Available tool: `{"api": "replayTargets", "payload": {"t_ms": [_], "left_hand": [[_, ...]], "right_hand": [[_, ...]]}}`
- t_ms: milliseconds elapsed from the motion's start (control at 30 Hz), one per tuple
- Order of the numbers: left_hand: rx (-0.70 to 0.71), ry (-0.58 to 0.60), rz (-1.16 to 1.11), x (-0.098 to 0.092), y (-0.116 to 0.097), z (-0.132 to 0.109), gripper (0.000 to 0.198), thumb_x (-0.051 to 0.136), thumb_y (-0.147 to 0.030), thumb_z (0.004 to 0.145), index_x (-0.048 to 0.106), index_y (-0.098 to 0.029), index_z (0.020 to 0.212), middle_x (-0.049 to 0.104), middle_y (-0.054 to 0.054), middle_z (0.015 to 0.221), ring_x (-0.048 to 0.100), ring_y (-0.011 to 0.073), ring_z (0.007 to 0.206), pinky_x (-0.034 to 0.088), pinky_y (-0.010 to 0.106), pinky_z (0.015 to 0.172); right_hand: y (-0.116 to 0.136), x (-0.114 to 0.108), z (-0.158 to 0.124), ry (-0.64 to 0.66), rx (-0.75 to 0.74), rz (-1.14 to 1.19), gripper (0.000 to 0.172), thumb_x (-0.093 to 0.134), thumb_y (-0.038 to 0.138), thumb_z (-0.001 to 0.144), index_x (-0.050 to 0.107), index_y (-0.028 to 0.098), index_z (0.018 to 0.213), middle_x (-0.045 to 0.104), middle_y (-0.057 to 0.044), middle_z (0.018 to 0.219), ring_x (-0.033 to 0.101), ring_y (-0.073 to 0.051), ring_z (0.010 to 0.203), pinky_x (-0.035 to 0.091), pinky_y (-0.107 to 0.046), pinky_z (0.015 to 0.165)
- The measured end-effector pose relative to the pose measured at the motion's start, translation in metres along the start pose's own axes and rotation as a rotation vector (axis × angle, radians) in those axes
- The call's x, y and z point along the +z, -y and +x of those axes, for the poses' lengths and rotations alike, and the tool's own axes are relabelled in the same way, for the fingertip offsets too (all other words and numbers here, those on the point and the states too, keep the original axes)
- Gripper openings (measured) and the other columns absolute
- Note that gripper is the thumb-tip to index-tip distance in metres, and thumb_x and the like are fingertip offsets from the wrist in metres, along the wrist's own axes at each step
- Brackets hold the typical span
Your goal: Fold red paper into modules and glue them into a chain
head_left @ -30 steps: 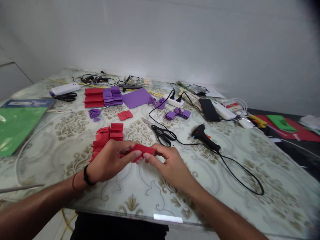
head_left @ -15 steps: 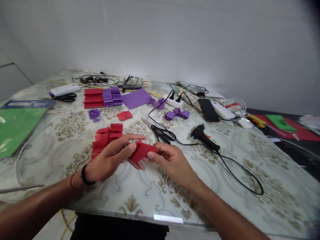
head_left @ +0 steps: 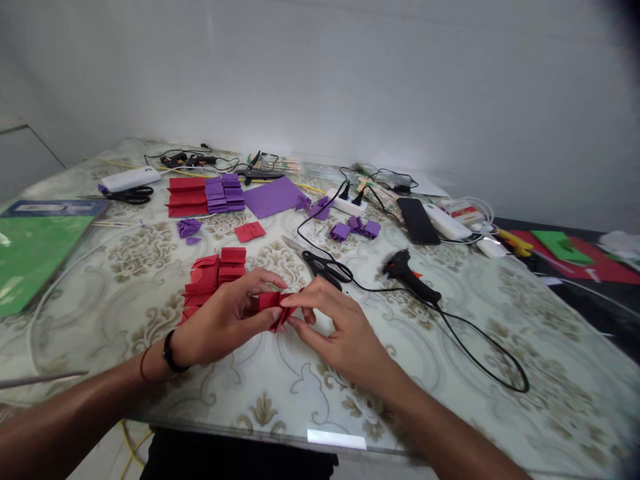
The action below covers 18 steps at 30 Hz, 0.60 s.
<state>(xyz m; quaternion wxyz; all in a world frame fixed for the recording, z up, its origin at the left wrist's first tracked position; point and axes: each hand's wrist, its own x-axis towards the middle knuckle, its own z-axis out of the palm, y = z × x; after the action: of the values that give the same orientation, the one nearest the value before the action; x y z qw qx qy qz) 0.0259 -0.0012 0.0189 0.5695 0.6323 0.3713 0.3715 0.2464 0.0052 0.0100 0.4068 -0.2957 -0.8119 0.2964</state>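
Note:
Between my hands is a small piece of folded red paper (head_left: 270,300), held just above the patterned table. My left hand (head_left: 227,312) grips its left side, thumb in front and fingers behind. At its right side, my right hand (head_left: 336,319) pinches a fold with thumb and index finger. Partly behind my left hand lie several pleated red paper pieces (head_left: 204,272). A flatter creased red piece (head_left: 250,231) rests farther back. Black-handled scissors (head_left: 325,265) lie just beyond my right hand.
A black glue gun (head_left: 410,277) with a looping cord lies to the right. Toward the back are pleated purple pieces (head_left: 225,193), a purple sheet (head_left: 274,196), a white power strip (head_left: 345,202) and a phone (head_left: 417,220). Green sheets (head_left: 45,257) lie at left.
The red paper, spread fairly flat before, is now bent into upright folds. My right hand has turned, its index finger coming over the top of the paper. My left fingers have closed in around it.

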Motion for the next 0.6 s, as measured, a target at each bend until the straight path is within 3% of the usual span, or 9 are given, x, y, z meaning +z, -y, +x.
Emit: {"api": "replayTargets", "payload": {"t_ms": [167,300,400,533,600], "left_hand": [[0.002,-0.057,0.071,-0.0011,0.0011,0.0001,0.017,0.064,-0.024,0.096,0.061,-0.019,0.111,0.068,0.002,0.094,0.064,0.0142,0.081,0.053,0.026,0.070],[0.017,-0.089,0.103,-0.0019,0.0045,-0.0002,0.016,0.067,-0.024,0.095,0.059,-0.019,0.108,0.067,0.002,0.094,0.066,0.0161,0.085,0.054,0.027,0.073],[0.026,-0.062,0.106,-0.0015,0.0077,-0.0011,0.016,0.067,-0.023,0.095,0.057,-0.020,0.107,0.067,0.003,0.098,0.068,0.0173,0.090,0.056,0.028,0.077],[0.043,-0.078,0.140,-0.0015,0.0059,-0.0020,0.014,0.065,-0.020,0.095,0.058,-0.020,0.108,0.066,0.003,0.099,0.067,0.0170,0.090,0.055,0.028,0.076],[0.071,-0.089,0.161,-0.0026,0.0018,-0.0013,0.014,0.064,-0.019,0.094,0.062,-0.019,0.108,0.068,0.004,0.100,0.065,0.0168,0.089,0.053,0.027,0.076]], "right_hand": [[0.0027,0.0003,0.0010,0.011,0.000,-0.008,0.023,0.063,0.006,0.088,0.063,0.024,0.102,0.061,-0.002,0.093,0.058,-0.018,0.081,0.050,-0.033,0.077],[0.0050,0.0003,0.0007,0.033,0.057,-0.043,0.027,0.072,0.017,0.088,0.063,0.025,0.112,0.065,-0.003,0.095,0.058,-0.018,0.077,0.051,-0.034,0.075],[0.0052,0.0019,0.0003,0.058,0.060,-0.046,0.027,0.073,0.023,0.093,0.066,0.026,0.119,0.063,0.000,0.086,0.058,-0.016,0.072,0.052,-0.031,0.072],[0.0047,0.0034,0.0008,0.045,0.028,-0.032,0.008,0.065,0.019,0.097,0.067,0.023,0.103,0.062,0.000,0.081,0.059,-0.016,0.071,0.051,-0.030,0.072],[0.0046,0.0030,0.0009,0.035,0.039,-0.036,0.008,0.063,0.015,0.096,0.065,0.023,0.097,0.063,-0.001,0.083,0.060,-0.016,0.072,0.052,-0.031,0.073]]}}
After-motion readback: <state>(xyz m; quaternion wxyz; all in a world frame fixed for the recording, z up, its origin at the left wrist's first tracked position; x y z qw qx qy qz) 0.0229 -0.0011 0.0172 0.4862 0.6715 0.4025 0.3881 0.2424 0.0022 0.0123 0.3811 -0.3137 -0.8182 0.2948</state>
